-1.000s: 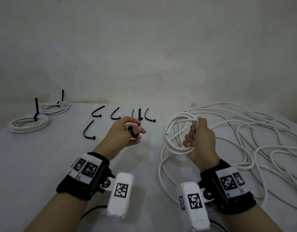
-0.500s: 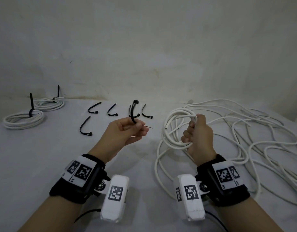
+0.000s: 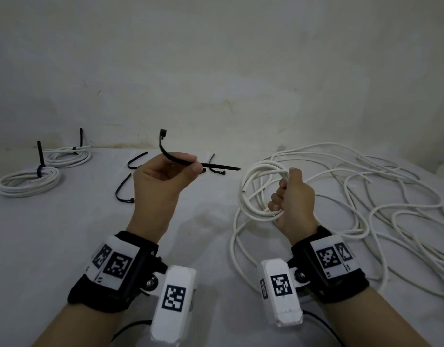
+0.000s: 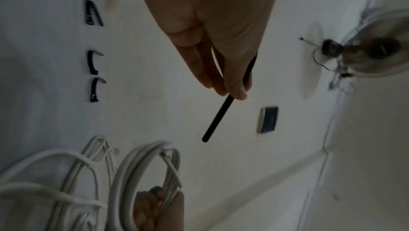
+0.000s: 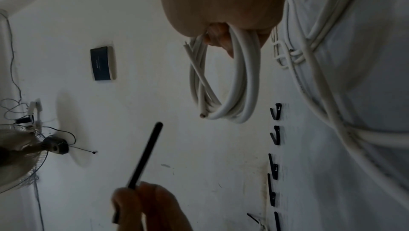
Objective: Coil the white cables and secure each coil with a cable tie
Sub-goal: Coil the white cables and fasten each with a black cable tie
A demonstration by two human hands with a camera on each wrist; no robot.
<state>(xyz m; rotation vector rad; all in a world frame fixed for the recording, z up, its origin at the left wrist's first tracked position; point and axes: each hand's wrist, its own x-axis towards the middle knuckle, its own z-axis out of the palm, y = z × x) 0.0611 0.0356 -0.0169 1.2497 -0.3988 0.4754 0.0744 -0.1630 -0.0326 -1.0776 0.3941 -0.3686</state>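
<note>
My left hand [image 3: 166, 176] pinches a black cable tie [image 3: 176, 160] above the table, its head curling up and its tail pointing right toward the coil. The same tie [image 4: 223, 110] shows dark and straight below my fingertips in the left wrist view, and again [image 5: 145, 154] in the right wrist view. My right hand [image 3: 295, 199] grips a coil of white cable [image 3: 253, 191], held upright just off the table; the coil [image 5: 223, 84] hangs from my fist with a cut end showing. More white cable [image 3: 366, 196] trails loose to the right.
Two tied white coils [image 3: 28, 180] lie at the far left. Several spare black ties [image 3: 123, 190] rest on the white table [image 3: 53, 234] near the back wall. A wall fan [image 4: 376, 49] and a dark wall switch [image 4: 268, 119] show in the wrist views.
My left hand has lifted the black tie off the table and turned it so that its tail points right toward the coil. The right hand keeps hold of the coil.
</note>
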